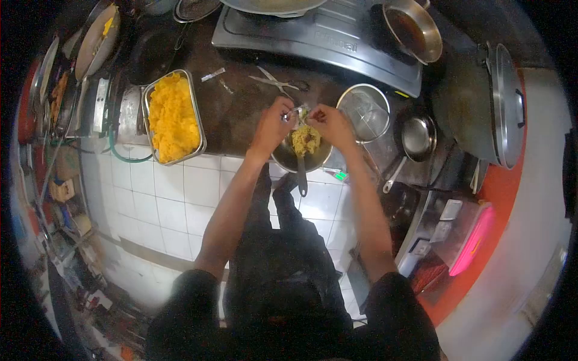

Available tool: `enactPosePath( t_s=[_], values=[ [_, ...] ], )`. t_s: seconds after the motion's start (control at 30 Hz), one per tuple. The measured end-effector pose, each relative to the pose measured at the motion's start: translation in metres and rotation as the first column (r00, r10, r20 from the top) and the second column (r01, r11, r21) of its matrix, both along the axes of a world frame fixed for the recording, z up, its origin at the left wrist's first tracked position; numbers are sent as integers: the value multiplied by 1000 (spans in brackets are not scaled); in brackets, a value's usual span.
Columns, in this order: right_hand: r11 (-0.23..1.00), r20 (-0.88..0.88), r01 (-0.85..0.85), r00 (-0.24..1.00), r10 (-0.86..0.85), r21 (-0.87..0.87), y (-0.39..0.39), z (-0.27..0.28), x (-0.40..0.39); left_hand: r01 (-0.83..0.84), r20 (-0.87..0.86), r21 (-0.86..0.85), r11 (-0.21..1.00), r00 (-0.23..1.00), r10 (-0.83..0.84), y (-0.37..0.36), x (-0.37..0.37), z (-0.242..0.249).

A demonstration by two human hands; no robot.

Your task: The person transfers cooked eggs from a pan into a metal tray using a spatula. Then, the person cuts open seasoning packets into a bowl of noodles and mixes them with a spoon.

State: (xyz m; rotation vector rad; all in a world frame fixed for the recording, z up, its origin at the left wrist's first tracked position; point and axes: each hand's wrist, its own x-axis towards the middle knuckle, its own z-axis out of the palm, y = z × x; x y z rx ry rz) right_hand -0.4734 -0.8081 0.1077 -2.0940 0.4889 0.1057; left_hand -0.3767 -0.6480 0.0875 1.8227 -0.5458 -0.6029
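My left hand [278, 120] and my right hand [331, 125] meet above a round metal bowl [280, 160]. Their fingers pinch a small clear plastic packet [303, 113], its contents too small to make out. Inside the bowl lies a lumpy yellow-green mash [306, 142] with a darker brownish spot on top. A utensil with a dark handle [302, 180] rests in the mash, the handle pointing toward my body; its head is hidden. Just beyond my hands, open scissors [278, 82] lie on the dark counter.
Left stands a metal tray [203, 137] of orange-yellow mash [173, 117]. Small plastic scraps [213, 74] lie beside it. A gas stove [313, 45] is at the back. Right are a round clear-looking container [363, 113], a small pan [418, 138] and a large lidded pot [509, 105].
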Motion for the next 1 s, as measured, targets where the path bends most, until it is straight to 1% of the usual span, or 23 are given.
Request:
enactPosePath(
  t_s=[0.03,0.07,0.1,0.17,0.2,0.23,0.27,0.3,0.37,0.4,0.47,0.53,0.57,0.63,0.7,0.73,0.8,0.83,0.87,0.9,0.97,1.0],
  values=[
    [994,-30,101,994,-102,-43,0,-8,-12,54,68,31,998,996,-56,0,-4,-1],
    [991,-37,95,994,-99,-93,1,-16,-22,106,133,65,992,985,-114,0,-8,-3],
    [991,-39,100,994,-104,-92,2,-24,-32,111,131,66,992,984,-119,-1,-11,-6],
    [983,23,181,983,-181,-12,11,-27,-44,160,112,94,983,979,-170,-6,-16,-12],
    [981,1,190,982,-190,43,11,-29,-45,166,111,94,982,978,-176,-9,-19,-14],
    [980,1,193,981,-193,44,9,-29,-48,206,161,90,975,963,-218,-11,-22,-14],
    [979,28,202,979,-201,-6,8,-29,-50,244,211,87,966,943,-257,-13,-24,-12],
    [976,57,212,976,-209,-56,6,-28,-51,247,215,86,965,941,-260,-14,-25,-14],
    [971,51,234,972,-231,-49,6,-38,-57,179,148,3,984,973,-178,-17,-28,-26],
    [968,38,247,969,-246,-38,7,-43,-60,182,149,3,983,972,-180,-17,-31,-33],
    [963,63,267,962,-265,-35,7,-39,-64,186,-5,-77,980,982,-187,-20,-35,-34],
    [957,91,288,954,-284,-33,7,-37,-66,180,-23,-79,980,983,-183,-20,-31,-31],
    [963,77,266,962,-262,-45,8,-37,-67,175,-46,-78,981,983,-179,-19,-30,-27],
    [969,62,242,969,-238,-57,9,-42,-71,191,-27,-70,979,981,-193,-18,-28,-28],
    [955,145,289,950,-278,-62,7,-51,-75,202,-10,-64,977,979,-203,-19,-28,-31],
    [956,143,286,951,-276,-61,6,-50,-75,199,8,-72,977,980,-199,-20,-31,-31],
    [930,84,363,927,-366,47,5,-47,-74,194,27,-79,978,981,-193,-22,-36,-28],
    [932,85,360,928,-363,47,4,-45,-73,159,24,-113,981,987,-158,-22,-37,-28],
    [946,93,323,942,-321,-6,4,-42,-73,124,17,-147,981,992,-123,-21,-39,-28],
    [957,100,283,956,-277,-58,4,-40,-72,120,18,-145,982,993,-118,-20,-41,-27],
    [958,96,278,958,-270,-73,5,-41,-71,45,-93,-163,986,994,-61,-17,-39,-27],
    [956,88,279,959,-271,-92,5,-41,-69,37,-86,-158,987,995,-51,-16,-36,-28]
  ],
)
